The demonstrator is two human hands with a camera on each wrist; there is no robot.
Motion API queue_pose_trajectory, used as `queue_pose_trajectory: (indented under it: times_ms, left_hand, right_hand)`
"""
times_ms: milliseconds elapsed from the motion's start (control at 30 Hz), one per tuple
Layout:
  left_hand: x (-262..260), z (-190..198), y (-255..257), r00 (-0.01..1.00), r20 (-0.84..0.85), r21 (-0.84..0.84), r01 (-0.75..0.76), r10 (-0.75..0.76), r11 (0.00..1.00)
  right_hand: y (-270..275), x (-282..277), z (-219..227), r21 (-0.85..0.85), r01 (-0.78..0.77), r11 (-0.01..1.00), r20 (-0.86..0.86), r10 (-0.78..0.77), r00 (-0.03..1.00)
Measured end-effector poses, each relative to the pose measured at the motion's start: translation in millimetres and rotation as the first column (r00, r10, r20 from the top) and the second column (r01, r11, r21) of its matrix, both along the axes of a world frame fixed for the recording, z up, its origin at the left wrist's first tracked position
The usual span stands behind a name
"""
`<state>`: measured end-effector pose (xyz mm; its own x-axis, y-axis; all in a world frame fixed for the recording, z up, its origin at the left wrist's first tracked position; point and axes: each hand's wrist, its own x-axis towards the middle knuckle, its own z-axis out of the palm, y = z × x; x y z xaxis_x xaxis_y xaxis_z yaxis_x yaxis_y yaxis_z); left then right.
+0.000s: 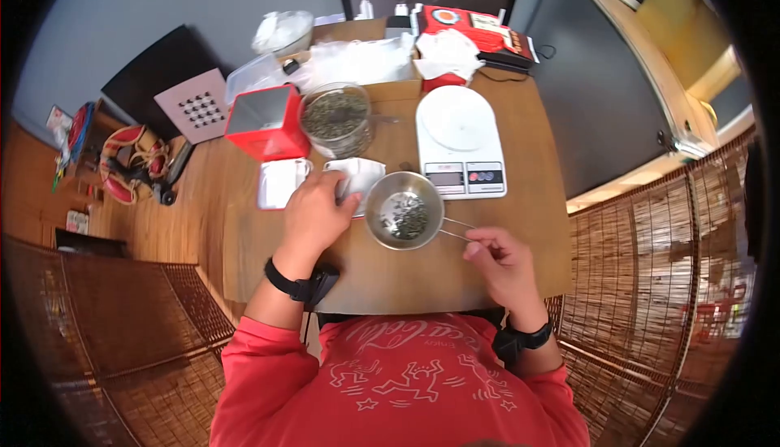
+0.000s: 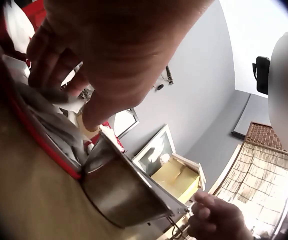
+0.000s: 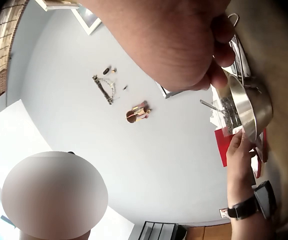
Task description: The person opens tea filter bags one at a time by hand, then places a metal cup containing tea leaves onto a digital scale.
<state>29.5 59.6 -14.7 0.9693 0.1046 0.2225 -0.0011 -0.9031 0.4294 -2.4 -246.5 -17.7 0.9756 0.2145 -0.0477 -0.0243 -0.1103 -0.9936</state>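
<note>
With the thumb and fingers of my left hand (image 1: 313, 215), I hold a thin white tea filter bag (image 1: 361, 175). The bag lies over a red-edged flat lid (image 2: 31, 127), partly covered by the hand in the left wrist view. Beside it is a steel camping cup (image 1: 374, 228) with dried tea leaves (image 1: 409, 218) at its bottom. My right hand (image 1: 505, 267) has curled fingers and pinches near the end of the cup's wire handle (image 3: 240, 52). In the left wrist view, the cup stands low over the tabletop.
Behind the hands are an open red tin (image 1: 268, 142), a clear jar (image 1: 361, 134) of dried leaves with a spoon, and a white kitchen scale (image 1: 461, 142). More white bags (image 1: 283, 183) lie left of the left hand. Bags and packages (image 1: 349, 61) fill the table's back.
</note>
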Motion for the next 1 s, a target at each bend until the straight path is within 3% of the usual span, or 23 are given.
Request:
queue_pose_trajectory:
  times_ms: [167,267,333,400,433,467,533,600,633,700,767,867,967,1000]
  left_hand:
    - [7.0,-5.3,5.3,1.0,0.026,0.012,0.006,-0.007,1.0]
    - [2.3,8.8,7.5,1.0,0.015,0.069,-0.028,0.027,0.997]
    - [-3.0,21.7,6.3,0.988,0.052,0.072,-0.149,0.145,0.986]
    - [-12.0,36.6,-1.4,0.985,0.107,0.087,-0.141,0.132,0.986]
    - [-17.1,42.9,-8.1,0.988,0.048,-0.197,-0.136,0.148,0.971]
    - [-22.7,45.2,-13.0,0.988,-0.013,-0.463,-0.14,0.151,0.875]
    - [-32.9,22.8,-22.6,0.999,0.036,-0.764,0.007,0.031,0.646]
    - [-41.3,19.8,-47.8,0.997,0.072,-0.848,0.083,-0.041,0.523]
    - [-42.9,17.7,-57.9,0.996,0.074,-0.85,0.084,-0.04,0.52]
    - [-45.6,11.4,-71.3,0.991,0.05,-0.954,0.083,-0.122,0.287]
    - [-47.9,4.0,-73.6,0.988,0.034,-0.957,0.076,-0.151,0.281]
    - [-48.8,-0.1,-68.4,0.982,0.016,-0.946,0.075,-0.188,0.315]
    - [-44.3,3.4,-67.8,0.982,0.137,-0.925,0.175,-0.134,0.336]
    - [-43.5,4.1,-65.6,0.983,0.133,-0.926,0.168,-0.124,0.338]
  right_hand:
    - [-15.5,-2.6,-1.6,0.016,0.02,1.0,-0.017,-0.019,1.0]
    - [-20.4,-2.6,-5.6,0.07,0.052,0.996,-0.035,-0.049,0.998]
    - [-21.3,-2.0,-6.4,0.09,0.022,0.996,-0.058,-0.017,0.998]
    - [-18.4,-0.6,-11.2,0.08,0.005,0.997,-0.051,-0.001,0.999]
    - [-14.4,0.2,-12.7,0.072,-0.021,0.997,-0.043,0.024,0.999]
    - [-8.6,1.2,-12.3,0.074,-0.026,0.997,-0.044,0.029,0.999]
    - [6.4,4.6,-9.0,0.076,-0.075,0.994,-0.061,0.08,0.995]
    - [29.1,6.8,-2.0,0.119,-0.061,0.991,-0.005,0.062,0.998]
    - [37.7,7.7,0.2,0.169,-0.048,0.985,0.045,0.041,0.998]
    - [48.0,10.3,-0.1,0.2,-0.046,0.979,0.026,0.041,0.999]
    - [53.4,10.7,-1.8,0.24,-0.058,0.969,0.002,0.059,0.998]
    - [46.5,12.9,-3.8,0.142,-0.089,0.986,-0.058,0.098,0.994]
    - [48.2,13.5,0.9,0.078,-0.053,0.996,-0.023,0.055,0.998]
    - [49.7,14.6,1.6,0.03,-0.026,0.999,0.112,0.023,0.993]
